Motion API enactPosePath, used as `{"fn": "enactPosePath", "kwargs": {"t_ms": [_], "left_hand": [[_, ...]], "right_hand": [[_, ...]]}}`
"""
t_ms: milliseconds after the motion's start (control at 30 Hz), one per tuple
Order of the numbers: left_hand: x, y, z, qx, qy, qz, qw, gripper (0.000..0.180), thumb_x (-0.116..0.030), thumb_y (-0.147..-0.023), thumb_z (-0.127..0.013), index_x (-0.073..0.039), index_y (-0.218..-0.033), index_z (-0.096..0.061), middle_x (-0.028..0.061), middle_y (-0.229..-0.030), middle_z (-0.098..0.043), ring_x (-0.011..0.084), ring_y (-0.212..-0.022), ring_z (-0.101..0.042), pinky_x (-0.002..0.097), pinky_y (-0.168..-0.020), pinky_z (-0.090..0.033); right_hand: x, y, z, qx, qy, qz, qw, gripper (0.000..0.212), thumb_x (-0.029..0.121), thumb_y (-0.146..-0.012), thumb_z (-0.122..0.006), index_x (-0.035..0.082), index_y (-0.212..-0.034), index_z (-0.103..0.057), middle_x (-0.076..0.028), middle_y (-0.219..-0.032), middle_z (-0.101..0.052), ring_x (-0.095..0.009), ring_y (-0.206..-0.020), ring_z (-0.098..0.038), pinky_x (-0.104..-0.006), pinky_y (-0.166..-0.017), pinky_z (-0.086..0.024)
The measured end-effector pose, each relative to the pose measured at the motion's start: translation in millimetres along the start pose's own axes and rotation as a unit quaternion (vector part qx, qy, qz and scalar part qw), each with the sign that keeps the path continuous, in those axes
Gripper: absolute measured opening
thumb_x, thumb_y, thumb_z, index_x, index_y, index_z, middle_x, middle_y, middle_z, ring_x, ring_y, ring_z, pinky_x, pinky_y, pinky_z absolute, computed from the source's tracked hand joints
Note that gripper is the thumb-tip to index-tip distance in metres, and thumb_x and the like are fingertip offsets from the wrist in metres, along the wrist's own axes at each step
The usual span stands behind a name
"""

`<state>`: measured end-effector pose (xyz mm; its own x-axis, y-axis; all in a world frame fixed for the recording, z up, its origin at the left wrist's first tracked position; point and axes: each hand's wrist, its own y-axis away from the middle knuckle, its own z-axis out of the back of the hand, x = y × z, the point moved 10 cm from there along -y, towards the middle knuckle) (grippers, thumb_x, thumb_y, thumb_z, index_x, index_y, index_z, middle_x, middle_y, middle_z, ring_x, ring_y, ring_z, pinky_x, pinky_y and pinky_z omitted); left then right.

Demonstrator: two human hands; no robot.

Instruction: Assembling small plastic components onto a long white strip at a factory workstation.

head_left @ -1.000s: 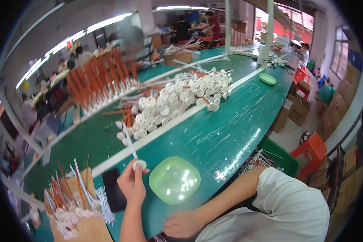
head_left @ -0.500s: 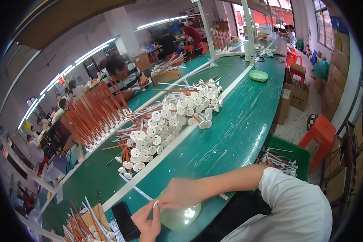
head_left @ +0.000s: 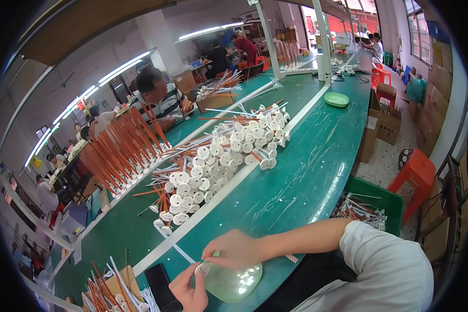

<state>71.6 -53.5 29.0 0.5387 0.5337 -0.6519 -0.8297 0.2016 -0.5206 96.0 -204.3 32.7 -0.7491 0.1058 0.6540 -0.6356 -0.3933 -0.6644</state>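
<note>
My left hand (head_left: 190,290) pinches a small round white disc (head_left: 203,269) between thumb and fingers. From the disc a flat white strip (head_left: 172,244) runs up and to the left over the table. My right hand (head_left: 233,249) is just above, its fingers curled together close to the disc; whatever they hold is too small to make out. Beneath both hands lies a light green, shiny dish (head_left: 236,286). Ahead is a big heap of white discs (head_left: 197,179) on brown and white strips.
A black phone (head_left: 161,287) lies left of my hands, beside a bunch of strips (head_left: 109,296). A green crate (head_left: 398,210) of strips stands at my right, near a red stool (head_left: 413,179). Across the green table (head_left: 291,177) sits a person (head_left: 158,101) behind upright brown strips (head_left: 122,148).
My right hand has shifted slightly, and more of the disc shows between my hands. The person across the table has turned the head and moved a hand.
</note>
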Motion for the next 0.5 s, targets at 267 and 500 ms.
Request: {"fn": "enactPosePath", "kwargs": {"t_ms": [267, 500], "left_hand": [[42.5, 10.5, -17.9, -0.016, 0.148, 0.028, 0.988, 0.020, -0.005, -0.093, -0.065, 0.009, -0.106, -0.069, 0.0106, -0.087, -0.071, 0.0145, -0.079, -0.068, 0.0258, -0.074, -0.053], [41.9, 9.4, -14.5, -0.027, 0.144, 0.021, 0.989, 0.020, -0.007, -0.094, -0.064, 0.009, -0.105, -0.068, 0.0112, -0.087, -0.071, 0.0148, -0.078, -0.069, 0.0261, -0.072, -0.053]], "right_hand": [[-19.9, 3.9, -10.8, 0.005, 0.004, -0.031, 0.999, 0.009, 0.006, -0.095, -0.060, -0.001, -0.099, -0.055, -0.011, -0.086, -0.064, -0.023, -0.069, -0.068, -0.0329, -0.060, -0.057], [-5.0, 5.7, -25.2, 0.049, 0.066, 0.073, 0.994, 0.011, 0.007, -0.095, -0.059, 0.000, -0.100, -0.052, -0.013, -0.088, -0.059, -0.033, -0.077, -0.064, -0.0390, -0.068, -0.052]]}}
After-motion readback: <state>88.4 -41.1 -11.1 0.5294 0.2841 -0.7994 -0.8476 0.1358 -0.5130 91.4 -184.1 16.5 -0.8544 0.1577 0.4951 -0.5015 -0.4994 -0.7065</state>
